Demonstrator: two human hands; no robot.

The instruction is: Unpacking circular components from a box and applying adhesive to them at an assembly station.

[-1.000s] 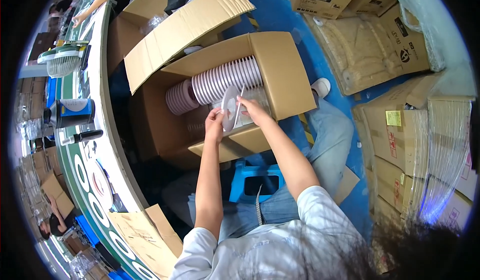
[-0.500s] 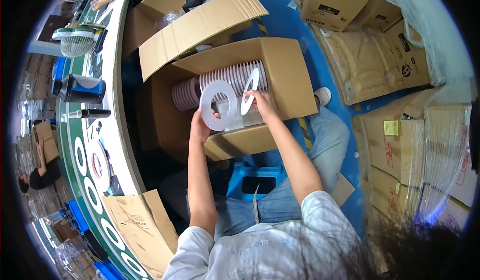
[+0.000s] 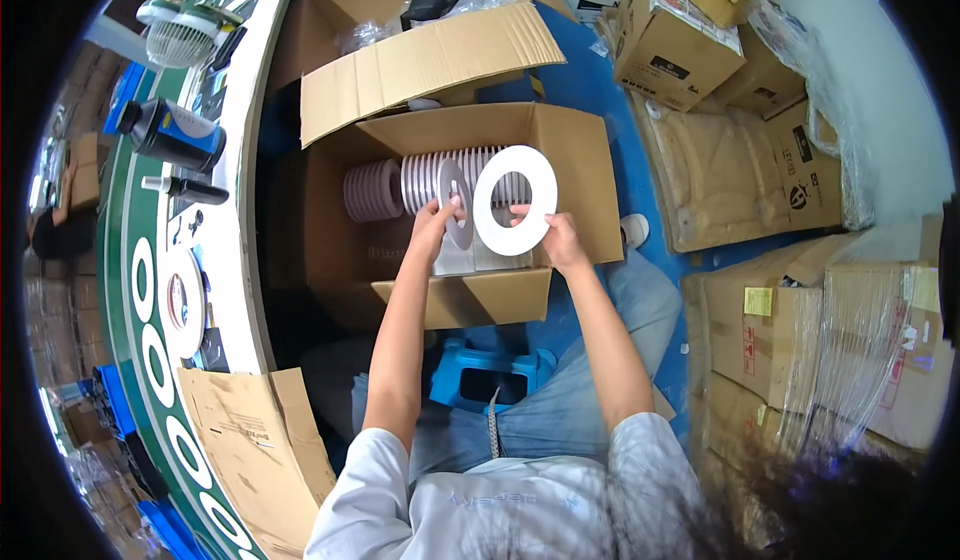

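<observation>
Over an open cardboard box [image 3: 580,175] I hold two flat rings. My left hand [image 3: 433,228] grips a greyish ring [image 3: 444,182] by its near left side, tilted so that it shows narrow. My right hand [image 3: 562,239] is closed on the lower right rim of a white ring [image 3: 487,218], whose broad face is turned up toward me. The two rings are close side by side; I cannot tell whether they touch. Inside the box, beneath my hands, stand rows of similar rings [image 3: 371,191] on edge, partly hidden by the held ones.
On the left runs a white-edged bench [image 3: 252,290] with a dark bottle [image 3: 180,135], a small fan [image 3: 180,40] and white rings [image 3: 144,278] on a green surface. Another opened box [image 3: 430,55] lies beyond. Wrapped cartons [image 3: 760,345] stand at right, a blue stool [image 3: 480,368] below.
The left ring has turned from facing me to nearly edge-on. The right ring has swung from edge-on to face-up, and my right hand has moved to its lower right rim.
</observation>
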